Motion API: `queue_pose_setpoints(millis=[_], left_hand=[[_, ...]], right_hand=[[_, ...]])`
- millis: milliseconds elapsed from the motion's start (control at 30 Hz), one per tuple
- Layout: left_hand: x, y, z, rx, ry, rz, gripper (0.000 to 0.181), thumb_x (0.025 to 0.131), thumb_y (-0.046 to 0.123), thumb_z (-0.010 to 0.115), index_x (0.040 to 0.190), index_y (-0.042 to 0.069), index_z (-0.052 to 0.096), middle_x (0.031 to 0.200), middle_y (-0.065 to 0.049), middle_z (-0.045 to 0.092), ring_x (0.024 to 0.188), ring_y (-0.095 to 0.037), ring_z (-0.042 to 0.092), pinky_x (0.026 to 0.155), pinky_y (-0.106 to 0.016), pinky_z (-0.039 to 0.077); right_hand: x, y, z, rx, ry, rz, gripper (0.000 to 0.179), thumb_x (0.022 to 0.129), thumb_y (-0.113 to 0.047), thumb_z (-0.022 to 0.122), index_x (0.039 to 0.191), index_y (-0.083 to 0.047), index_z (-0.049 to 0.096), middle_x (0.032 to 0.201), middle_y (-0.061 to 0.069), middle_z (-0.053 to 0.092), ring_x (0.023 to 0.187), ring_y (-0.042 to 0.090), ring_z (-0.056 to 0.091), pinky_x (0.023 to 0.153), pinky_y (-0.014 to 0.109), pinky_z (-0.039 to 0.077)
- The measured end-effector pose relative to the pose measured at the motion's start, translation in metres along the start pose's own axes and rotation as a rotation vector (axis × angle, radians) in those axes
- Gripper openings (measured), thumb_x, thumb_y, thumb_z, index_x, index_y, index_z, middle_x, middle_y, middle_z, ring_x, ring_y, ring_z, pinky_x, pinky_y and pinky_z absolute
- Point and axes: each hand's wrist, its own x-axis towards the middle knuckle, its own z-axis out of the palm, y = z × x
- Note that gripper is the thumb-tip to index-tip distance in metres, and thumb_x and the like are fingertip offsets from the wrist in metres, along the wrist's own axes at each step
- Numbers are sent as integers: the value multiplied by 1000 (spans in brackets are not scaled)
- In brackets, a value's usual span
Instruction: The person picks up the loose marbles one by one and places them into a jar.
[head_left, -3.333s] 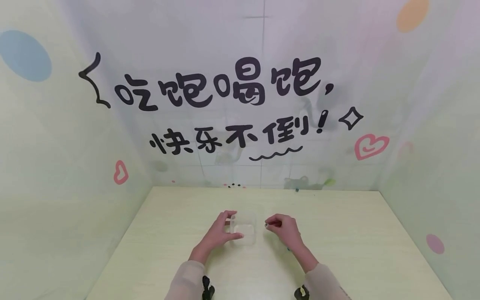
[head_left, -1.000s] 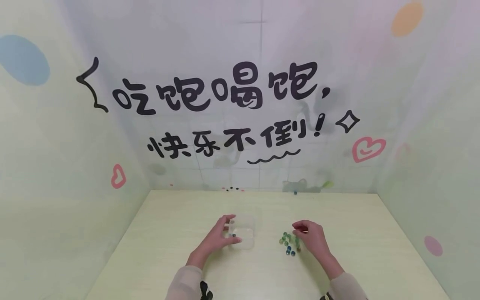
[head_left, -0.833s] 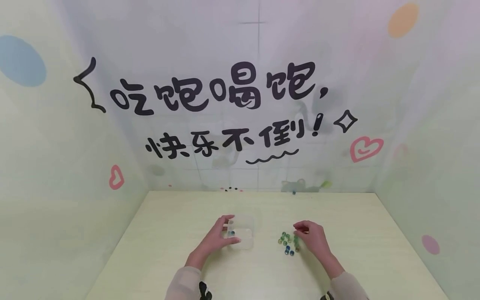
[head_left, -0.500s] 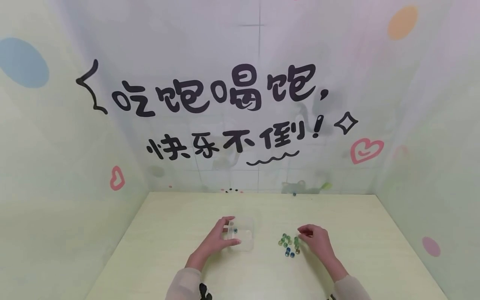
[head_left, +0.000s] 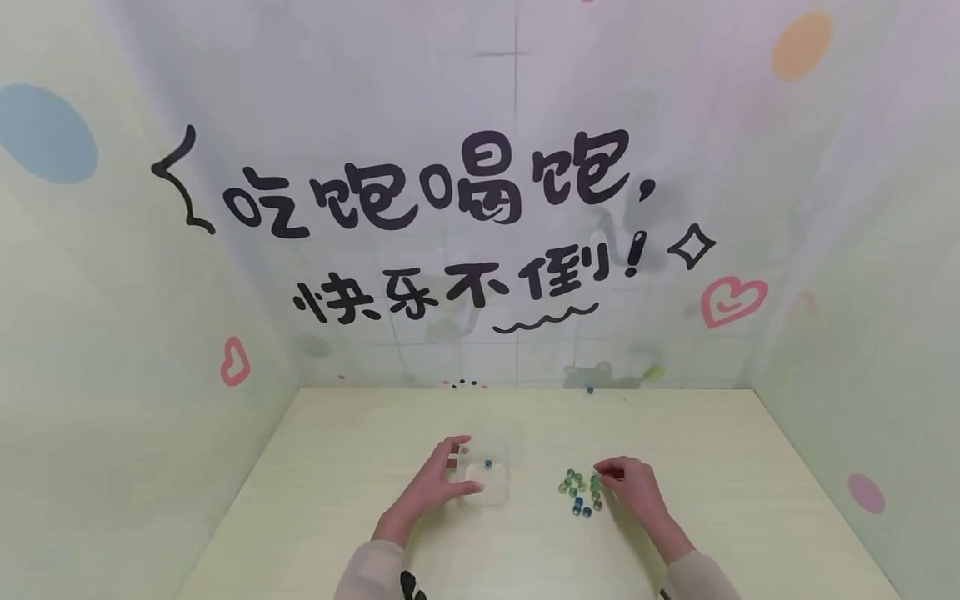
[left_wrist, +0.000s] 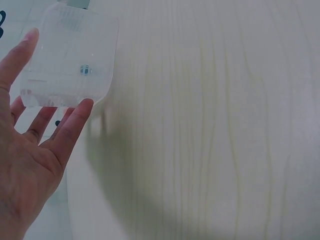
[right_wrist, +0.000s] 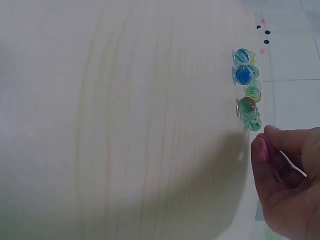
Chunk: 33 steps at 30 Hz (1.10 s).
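Note:
In the head view, my left hand (head_left: 431,488) holds a clear plastic box (head_left: 498,495) from its left side, thumb in front and fingers behind. One bluish marble (head_left: 488,463) lies inside, also visible through the wall in the left wrist view. To the right, green marbles (head_left: 573,492) and blue marbles (head_left: 587,512) sit in a loose cluster on the table. My right hand (head_left: 634,487) is at the cluster's right end, thumb and index fingertips close together beside a green marble (right_wrist: 254,124). Whether anything sits between those fingertips is hidden.
A lone dark marble (head_left: 590,390) lies at the table's back edge. The pale wooden table (head_left: 495,558) is walled in by printed panels (head_left: 360,350) at the back and both sides.
My right hand has gone from beside the box to the marble cluster, and lately shifted slightly right. The marble in the box first showed near the left wall and has rolled towards the middle.

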Motion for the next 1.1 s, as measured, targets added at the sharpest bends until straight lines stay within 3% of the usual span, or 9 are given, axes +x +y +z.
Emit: queue_pose_setpoints(millis=[367,833,1100], left_hand=[[-1,-2,3,-6,13,-25,80,81,24,83,147,12,40,143,-22,45,128,-46,51,105,-61,46],[1,-7,4,-13,21,-4,80,82,25,83,148,13,39,140,-22,46,128,-46,51,103,-60,48],[0,-5,3,-9,23,-14,80,82,24,83,147,12,40,140,-21,47,128,-46,52,102,-60,49]], right_hand=[[-3,6,2,50,-2,29,13,89,1,67,98,0,76,98,15,75,96,31,69,88,46,57],[1,17,4,64,-15,-19,18,86,3,70,101,-4,76,102,13,75,93,25,70,82,37,59],[3,27,3,184,-28,-2,23,85,-3,74,107,-5,75,108,13,76,95,19,71,82,23,57]])
